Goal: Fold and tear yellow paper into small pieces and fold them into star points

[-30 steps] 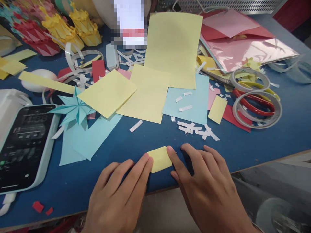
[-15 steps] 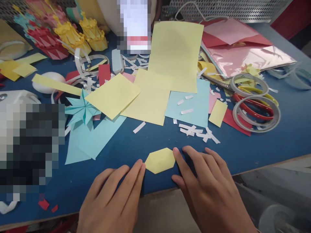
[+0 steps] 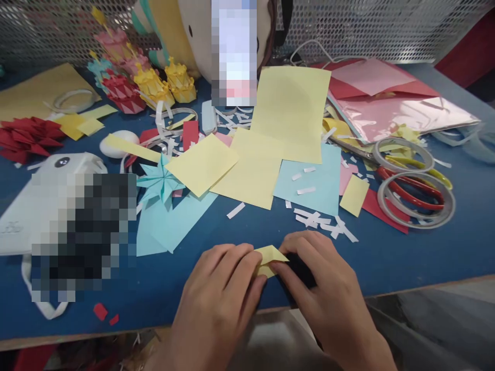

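Note:
A small piece of folded yellow paper [image 3: 271,253] lies near the table's front edge, between my two hands. My left hand [image 3: 222,293] is closed on its left side, the fingers over the top and the thumb at the near edge. The right end of the paper is pinched between the thumb and fingers of my right hand [image 3: 327,288]. A flap of the paper stands partly raised in the middle. Fingers hide both of its ends.
Yellow sheets [image 3: 247,170], a light blue sheet [image 3: 317,190] and white scraps [image 3: 309,219] lie beyond my hands. At right are scissors [image 3: 412,188] and tape rolls [image 3: 450,198]. A blue paper star [image 3: 162,178] and a white power bank [image 3: 34,201] are at left.
Both hands have closed on the yellow paper, which lay flat as a hexagon with fingertips at its ends. Part of it is now lifted and folded. The camera view has shifted left.

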Action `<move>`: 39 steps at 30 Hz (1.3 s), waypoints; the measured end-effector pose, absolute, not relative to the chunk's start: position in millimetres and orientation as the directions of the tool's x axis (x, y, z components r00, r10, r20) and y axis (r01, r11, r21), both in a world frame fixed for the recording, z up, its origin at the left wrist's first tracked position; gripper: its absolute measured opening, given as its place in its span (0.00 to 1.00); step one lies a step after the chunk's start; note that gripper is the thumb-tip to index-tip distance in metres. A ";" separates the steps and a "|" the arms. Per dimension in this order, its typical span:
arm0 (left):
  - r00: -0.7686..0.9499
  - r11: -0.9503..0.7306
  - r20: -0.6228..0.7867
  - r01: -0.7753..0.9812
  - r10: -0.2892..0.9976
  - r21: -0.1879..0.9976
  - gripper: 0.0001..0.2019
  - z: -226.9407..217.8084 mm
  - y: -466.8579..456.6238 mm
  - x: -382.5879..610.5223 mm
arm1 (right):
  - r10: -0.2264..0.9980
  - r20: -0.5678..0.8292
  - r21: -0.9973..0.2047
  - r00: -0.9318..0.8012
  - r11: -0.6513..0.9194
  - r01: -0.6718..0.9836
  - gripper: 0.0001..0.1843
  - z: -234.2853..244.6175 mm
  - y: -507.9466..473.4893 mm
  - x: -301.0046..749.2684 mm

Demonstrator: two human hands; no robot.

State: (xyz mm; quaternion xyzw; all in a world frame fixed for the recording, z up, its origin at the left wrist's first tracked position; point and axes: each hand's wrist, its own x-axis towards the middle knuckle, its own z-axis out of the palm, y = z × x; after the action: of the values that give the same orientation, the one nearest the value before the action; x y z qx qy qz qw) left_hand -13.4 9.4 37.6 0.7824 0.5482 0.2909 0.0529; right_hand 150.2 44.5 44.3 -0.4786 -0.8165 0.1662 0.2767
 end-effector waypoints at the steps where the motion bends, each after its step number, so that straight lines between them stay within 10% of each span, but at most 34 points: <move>1: 0.237 -0.399 0.390 0.819 0.890 0.413 0.05 38.0 10.3 -13.2 | 0.868 0.293 -0.550 -0.400 0.496 0.672 0.06 44.4 44.8 150.4; 13: 0.158 -0.301 0.269 0.687 0.950 0.661 0.11 54.0 8.8 -18.7 | 0.773 0.326 -0.711 -0.544 0.580 0.398 0.16 55.3 50.8 151.2; 21: -0.006 -0.003 0.004 0.225 1.000 0.974 0.10 58.0 11.8 -24.1 | 0.716 0.472 -0.656 -0.513 0.675 0.338 0.13 54.2 47.5 153.7; 32: 0.007 0.018 -0.021 0.281 1.000 0.960 0.10 56.8 12.2 -21.8 | 0.704 0.519 -0.627 -0.486 0.699 0.343 0.11 52.0 49.0 150.1; 39: 0.036 0.002 -0.017 0.385 0.999 0.923 0.07 55.5 11.1 -22.1 | 0.840 0.337 -0.816 -0.425 0.485 0.313 0.09 53.7 46.9 149.7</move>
State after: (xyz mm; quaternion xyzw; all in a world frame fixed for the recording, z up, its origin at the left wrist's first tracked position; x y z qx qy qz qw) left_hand -22.1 11.1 55.5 0.5955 0.5810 0.3802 0.4040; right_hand 149.7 46.9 53.7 -0.3737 -0.7714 0.3429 0.3843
